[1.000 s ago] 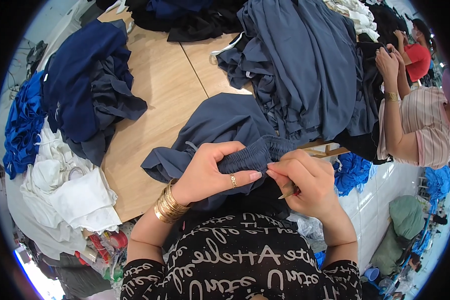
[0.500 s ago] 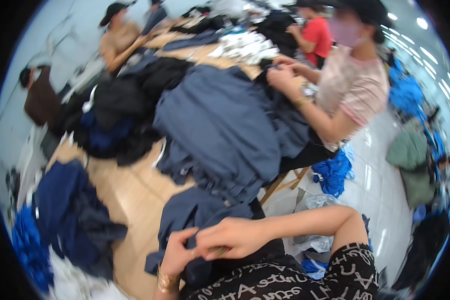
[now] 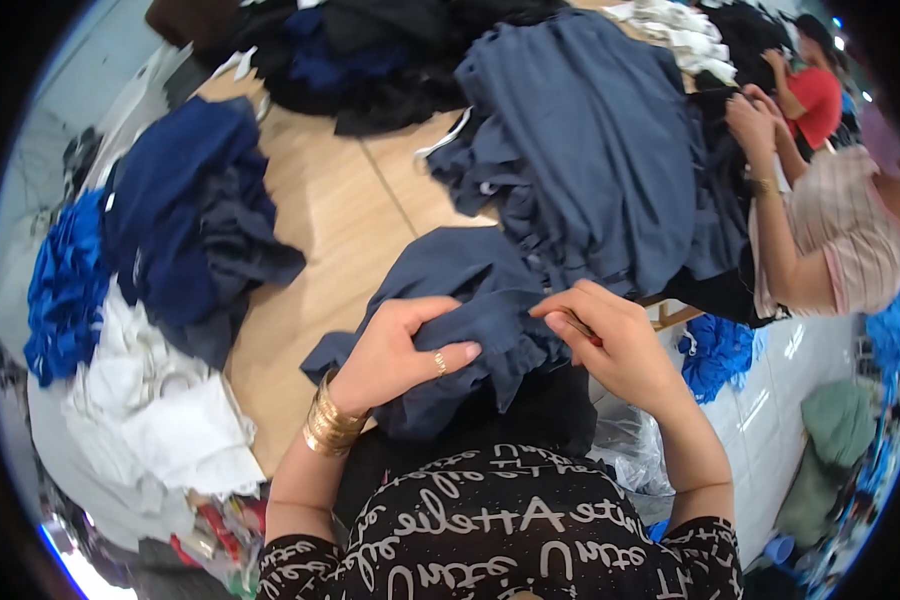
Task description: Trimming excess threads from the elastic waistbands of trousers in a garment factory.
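A blue-grey garment lies bunched at the table's near edge and over my lap. My left hand grips a folded band of it, thumb on top and fingers beneath the cloth. At the other end of that band, my right hand is closed in a pinch, fingertips at the fabric's edge. A small, slim dark thing shows between its curled fingers; its kind I cannot make out. Just beyond my hands rises a large heap of blue-grey garments.
On the wooden table lie a navy pile at left and black clothes at the back. White cloth and bright blue cloth sit far left. A co-worker handles dark cloth at right.
The view has tipped down toward my lap. My hands, earlier close together, have moved apart, and a band of the garment now stretches between them.
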The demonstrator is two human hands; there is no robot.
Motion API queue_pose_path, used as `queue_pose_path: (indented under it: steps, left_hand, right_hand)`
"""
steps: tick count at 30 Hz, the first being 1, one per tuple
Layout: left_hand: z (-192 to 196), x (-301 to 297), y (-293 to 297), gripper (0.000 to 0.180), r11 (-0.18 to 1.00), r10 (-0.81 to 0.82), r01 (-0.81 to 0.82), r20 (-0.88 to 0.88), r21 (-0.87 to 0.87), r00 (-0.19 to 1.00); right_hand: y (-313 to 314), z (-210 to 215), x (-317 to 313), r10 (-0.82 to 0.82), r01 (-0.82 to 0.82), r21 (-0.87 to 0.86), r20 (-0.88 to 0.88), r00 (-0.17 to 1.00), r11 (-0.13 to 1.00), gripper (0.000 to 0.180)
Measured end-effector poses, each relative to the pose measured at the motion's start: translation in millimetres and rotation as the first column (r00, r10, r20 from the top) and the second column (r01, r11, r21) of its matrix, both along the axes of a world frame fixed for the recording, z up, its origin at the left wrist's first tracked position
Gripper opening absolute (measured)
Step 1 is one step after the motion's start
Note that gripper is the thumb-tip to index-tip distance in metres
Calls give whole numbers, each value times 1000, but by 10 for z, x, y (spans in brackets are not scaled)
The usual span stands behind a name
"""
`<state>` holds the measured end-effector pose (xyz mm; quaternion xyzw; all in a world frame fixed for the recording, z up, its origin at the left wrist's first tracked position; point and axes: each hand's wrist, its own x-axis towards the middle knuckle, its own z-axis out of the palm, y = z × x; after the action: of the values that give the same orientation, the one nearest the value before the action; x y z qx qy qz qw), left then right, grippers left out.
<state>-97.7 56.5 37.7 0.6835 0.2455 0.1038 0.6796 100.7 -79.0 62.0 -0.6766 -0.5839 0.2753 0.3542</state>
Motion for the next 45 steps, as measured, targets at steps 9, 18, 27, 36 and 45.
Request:
queue_pose_path:
  steps: [9, 18, 27, 36, 45]
  left_hand:
    - [95, -128, -72, 21, 998, 10, -10, 9, -58, 1000]
    - [64, -121, -96, 20, 986, -82, 79, -16, -144, 996]
    - [19, -112, -112, 26, 893, -217, 238, 98, -382, 971]
    - [-54, -107, -133, 28, 811, -127, 169, 113, -561, 985]
    - [-40, -71, -222, 23, 842, 34, -38, -18, -538, 999]
  right_hand:
    - [167, -173, -212, -2, -187, -198, -690, 724, 962, 45]
    - [114, -102, -107, -58, -151, -246, -676, 734, 958, 17]
    - [63, -108, 2, -83, -184, -295, -703, 706, 938, 16]
    - [86, -186, -133, -84, -153, -247, -740, 667, 957, 15]
    - [22, -53, -290, -120, 137, 57, -231, 965, 989, 27]
